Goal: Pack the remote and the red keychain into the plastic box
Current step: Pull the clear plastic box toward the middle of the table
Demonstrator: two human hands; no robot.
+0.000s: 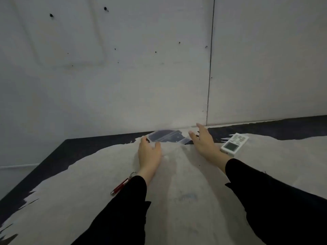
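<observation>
A clear plastic box [167, 136] lies near the far edge of the table, its lid down. My left hand [149, 152] touches the box's left end, fingers curled at its corner. My right hand [205, 142] is spread beside the box's right end, fingers apart; whether it touches the box I cannot tell. A white remote [234, 143] with a small screen lies just right of my right hand. The red keychain [123, 183], a slim red tube with a metal clip, lies on the table by my left sleeve.
The table [106, 174] has a worn pale top with dark patches along its far and left edges. A grey wall [123, 68] rises right behind the box. Both my forearms are in black sleeves.
</observation>
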